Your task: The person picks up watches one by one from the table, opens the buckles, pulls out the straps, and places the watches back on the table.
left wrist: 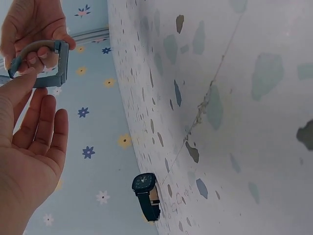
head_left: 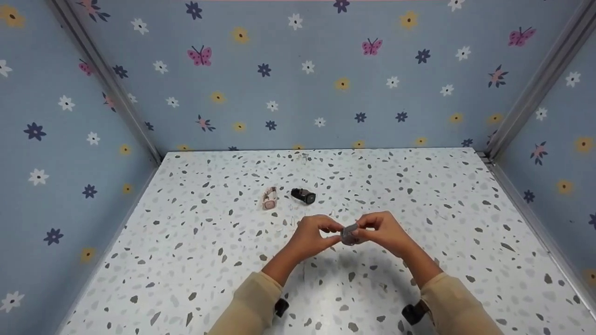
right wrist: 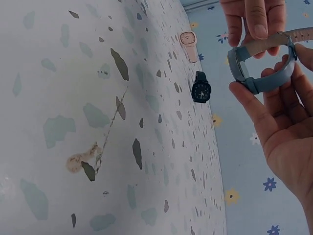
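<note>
A grey-blue wristwatch (head_left: 348, 236) is held up over the table between both hands. My left hand (head_left: 311, 238) pinches it from the left with thumb and fingers. From the other side my right hand (head_left: 384, 232) grips it. The right wrist view shows the watch's strap (right wrist: 278, 82) bent round into a loop, its lighter inner side facing in, with the strap end passing through near the buckle. In the left wrist view the watch case (left wrist: 62, 63) appears edge-on, and its dial is hidden.
Beyond the hands, a black watch (head_left: 305, 196) and a pale pink watch (head_left: 269, 200) lie on the speckled white table (head_left: 186, 242). Flower-patterned blue panels (head_left: 298, 83) enclose the table at the back and both sides.
</note>
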`<action>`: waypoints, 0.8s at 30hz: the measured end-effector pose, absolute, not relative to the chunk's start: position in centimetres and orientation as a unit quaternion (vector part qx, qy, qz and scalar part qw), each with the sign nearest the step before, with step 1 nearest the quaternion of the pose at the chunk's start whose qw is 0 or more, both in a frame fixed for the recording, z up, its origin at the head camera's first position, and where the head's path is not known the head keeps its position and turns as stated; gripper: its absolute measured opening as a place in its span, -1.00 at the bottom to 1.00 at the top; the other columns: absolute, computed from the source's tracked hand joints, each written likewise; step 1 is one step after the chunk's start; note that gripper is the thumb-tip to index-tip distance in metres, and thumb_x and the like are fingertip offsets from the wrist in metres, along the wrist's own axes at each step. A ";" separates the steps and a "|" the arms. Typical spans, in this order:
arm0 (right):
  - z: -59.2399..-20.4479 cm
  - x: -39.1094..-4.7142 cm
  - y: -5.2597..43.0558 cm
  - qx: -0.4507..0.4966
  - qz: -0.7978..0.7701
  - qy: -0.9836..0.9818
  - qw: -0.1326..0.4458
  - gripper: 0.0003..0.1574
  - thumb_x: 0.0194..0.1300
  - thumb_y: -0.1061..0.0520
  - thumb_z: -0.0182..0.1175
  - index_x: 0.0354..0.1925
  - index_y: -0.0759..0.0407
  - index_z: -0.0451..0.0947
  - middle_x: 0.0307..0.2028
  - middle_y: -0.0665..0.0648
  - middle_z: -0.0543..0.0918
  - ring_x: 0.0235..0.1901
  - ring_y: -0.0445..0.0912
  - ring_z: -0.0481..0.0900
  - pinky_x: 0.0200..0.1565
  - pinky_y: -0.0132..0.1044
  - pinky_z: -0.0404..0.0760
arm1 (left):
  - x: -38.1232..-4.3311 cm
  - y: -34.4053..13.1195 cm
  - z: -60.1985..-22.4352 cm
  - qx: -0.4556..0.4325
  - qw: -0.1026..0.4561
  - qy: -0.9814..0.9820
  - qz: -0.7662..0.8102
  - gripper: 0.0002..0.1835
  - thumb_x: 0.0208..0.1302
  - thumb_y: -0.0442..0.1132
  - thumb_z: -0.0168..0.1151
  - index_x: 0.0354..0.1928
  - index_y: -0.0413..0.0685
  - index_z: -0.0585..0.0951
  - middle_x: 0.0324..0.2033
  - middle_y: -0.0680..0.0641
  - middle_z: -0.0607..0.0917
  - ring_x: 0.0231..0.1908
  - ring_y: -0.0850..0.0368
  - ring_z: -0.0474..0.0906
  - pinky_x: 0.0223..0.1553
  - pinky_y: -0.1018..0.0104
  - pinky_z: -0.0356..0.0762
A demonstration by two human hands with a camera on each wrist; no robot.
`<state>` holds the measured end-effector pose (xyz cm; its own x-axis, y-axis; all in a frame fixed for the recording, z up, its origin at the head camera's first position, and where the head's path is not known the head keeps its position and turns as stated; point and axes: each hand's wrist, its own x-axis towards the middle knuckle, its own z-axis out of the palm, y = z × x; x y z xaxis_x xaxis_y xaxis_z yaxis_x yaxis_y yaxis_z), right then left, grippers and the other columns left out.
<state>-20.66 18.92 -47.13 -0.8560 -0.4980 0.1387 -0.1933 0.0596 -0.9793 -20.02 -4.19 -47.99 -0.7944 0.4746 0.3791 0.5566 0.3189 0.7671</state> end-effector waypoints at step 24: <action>-47.4 -20.8 18.7 -0.234 -0.655 0.709 0.115 -0.84 0.21 0.34 0.31 -0.31 0.51 0.64 -0.35 0.19 0.70 -0.31 0.03 0.66 -0.19 0.01 0.71 | -20.0 -4.9 -48.1 -0.282 0.015 -0.795 -0.537 -0.84 0.17 -0.30 0.42 -0.18 -0.02 0.77 -0.24 0.03 0.75 -0.23 0.08 0.67 -0.12 0.01 0.64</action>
<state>-20.84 18.71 -47.37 -0.8637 -0.4830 0.1438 -0.1812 0.0313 -0.9830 -20.04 -4.93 -48.07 -0.8404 0.4320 0.3273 0.4647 0.2634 0.8454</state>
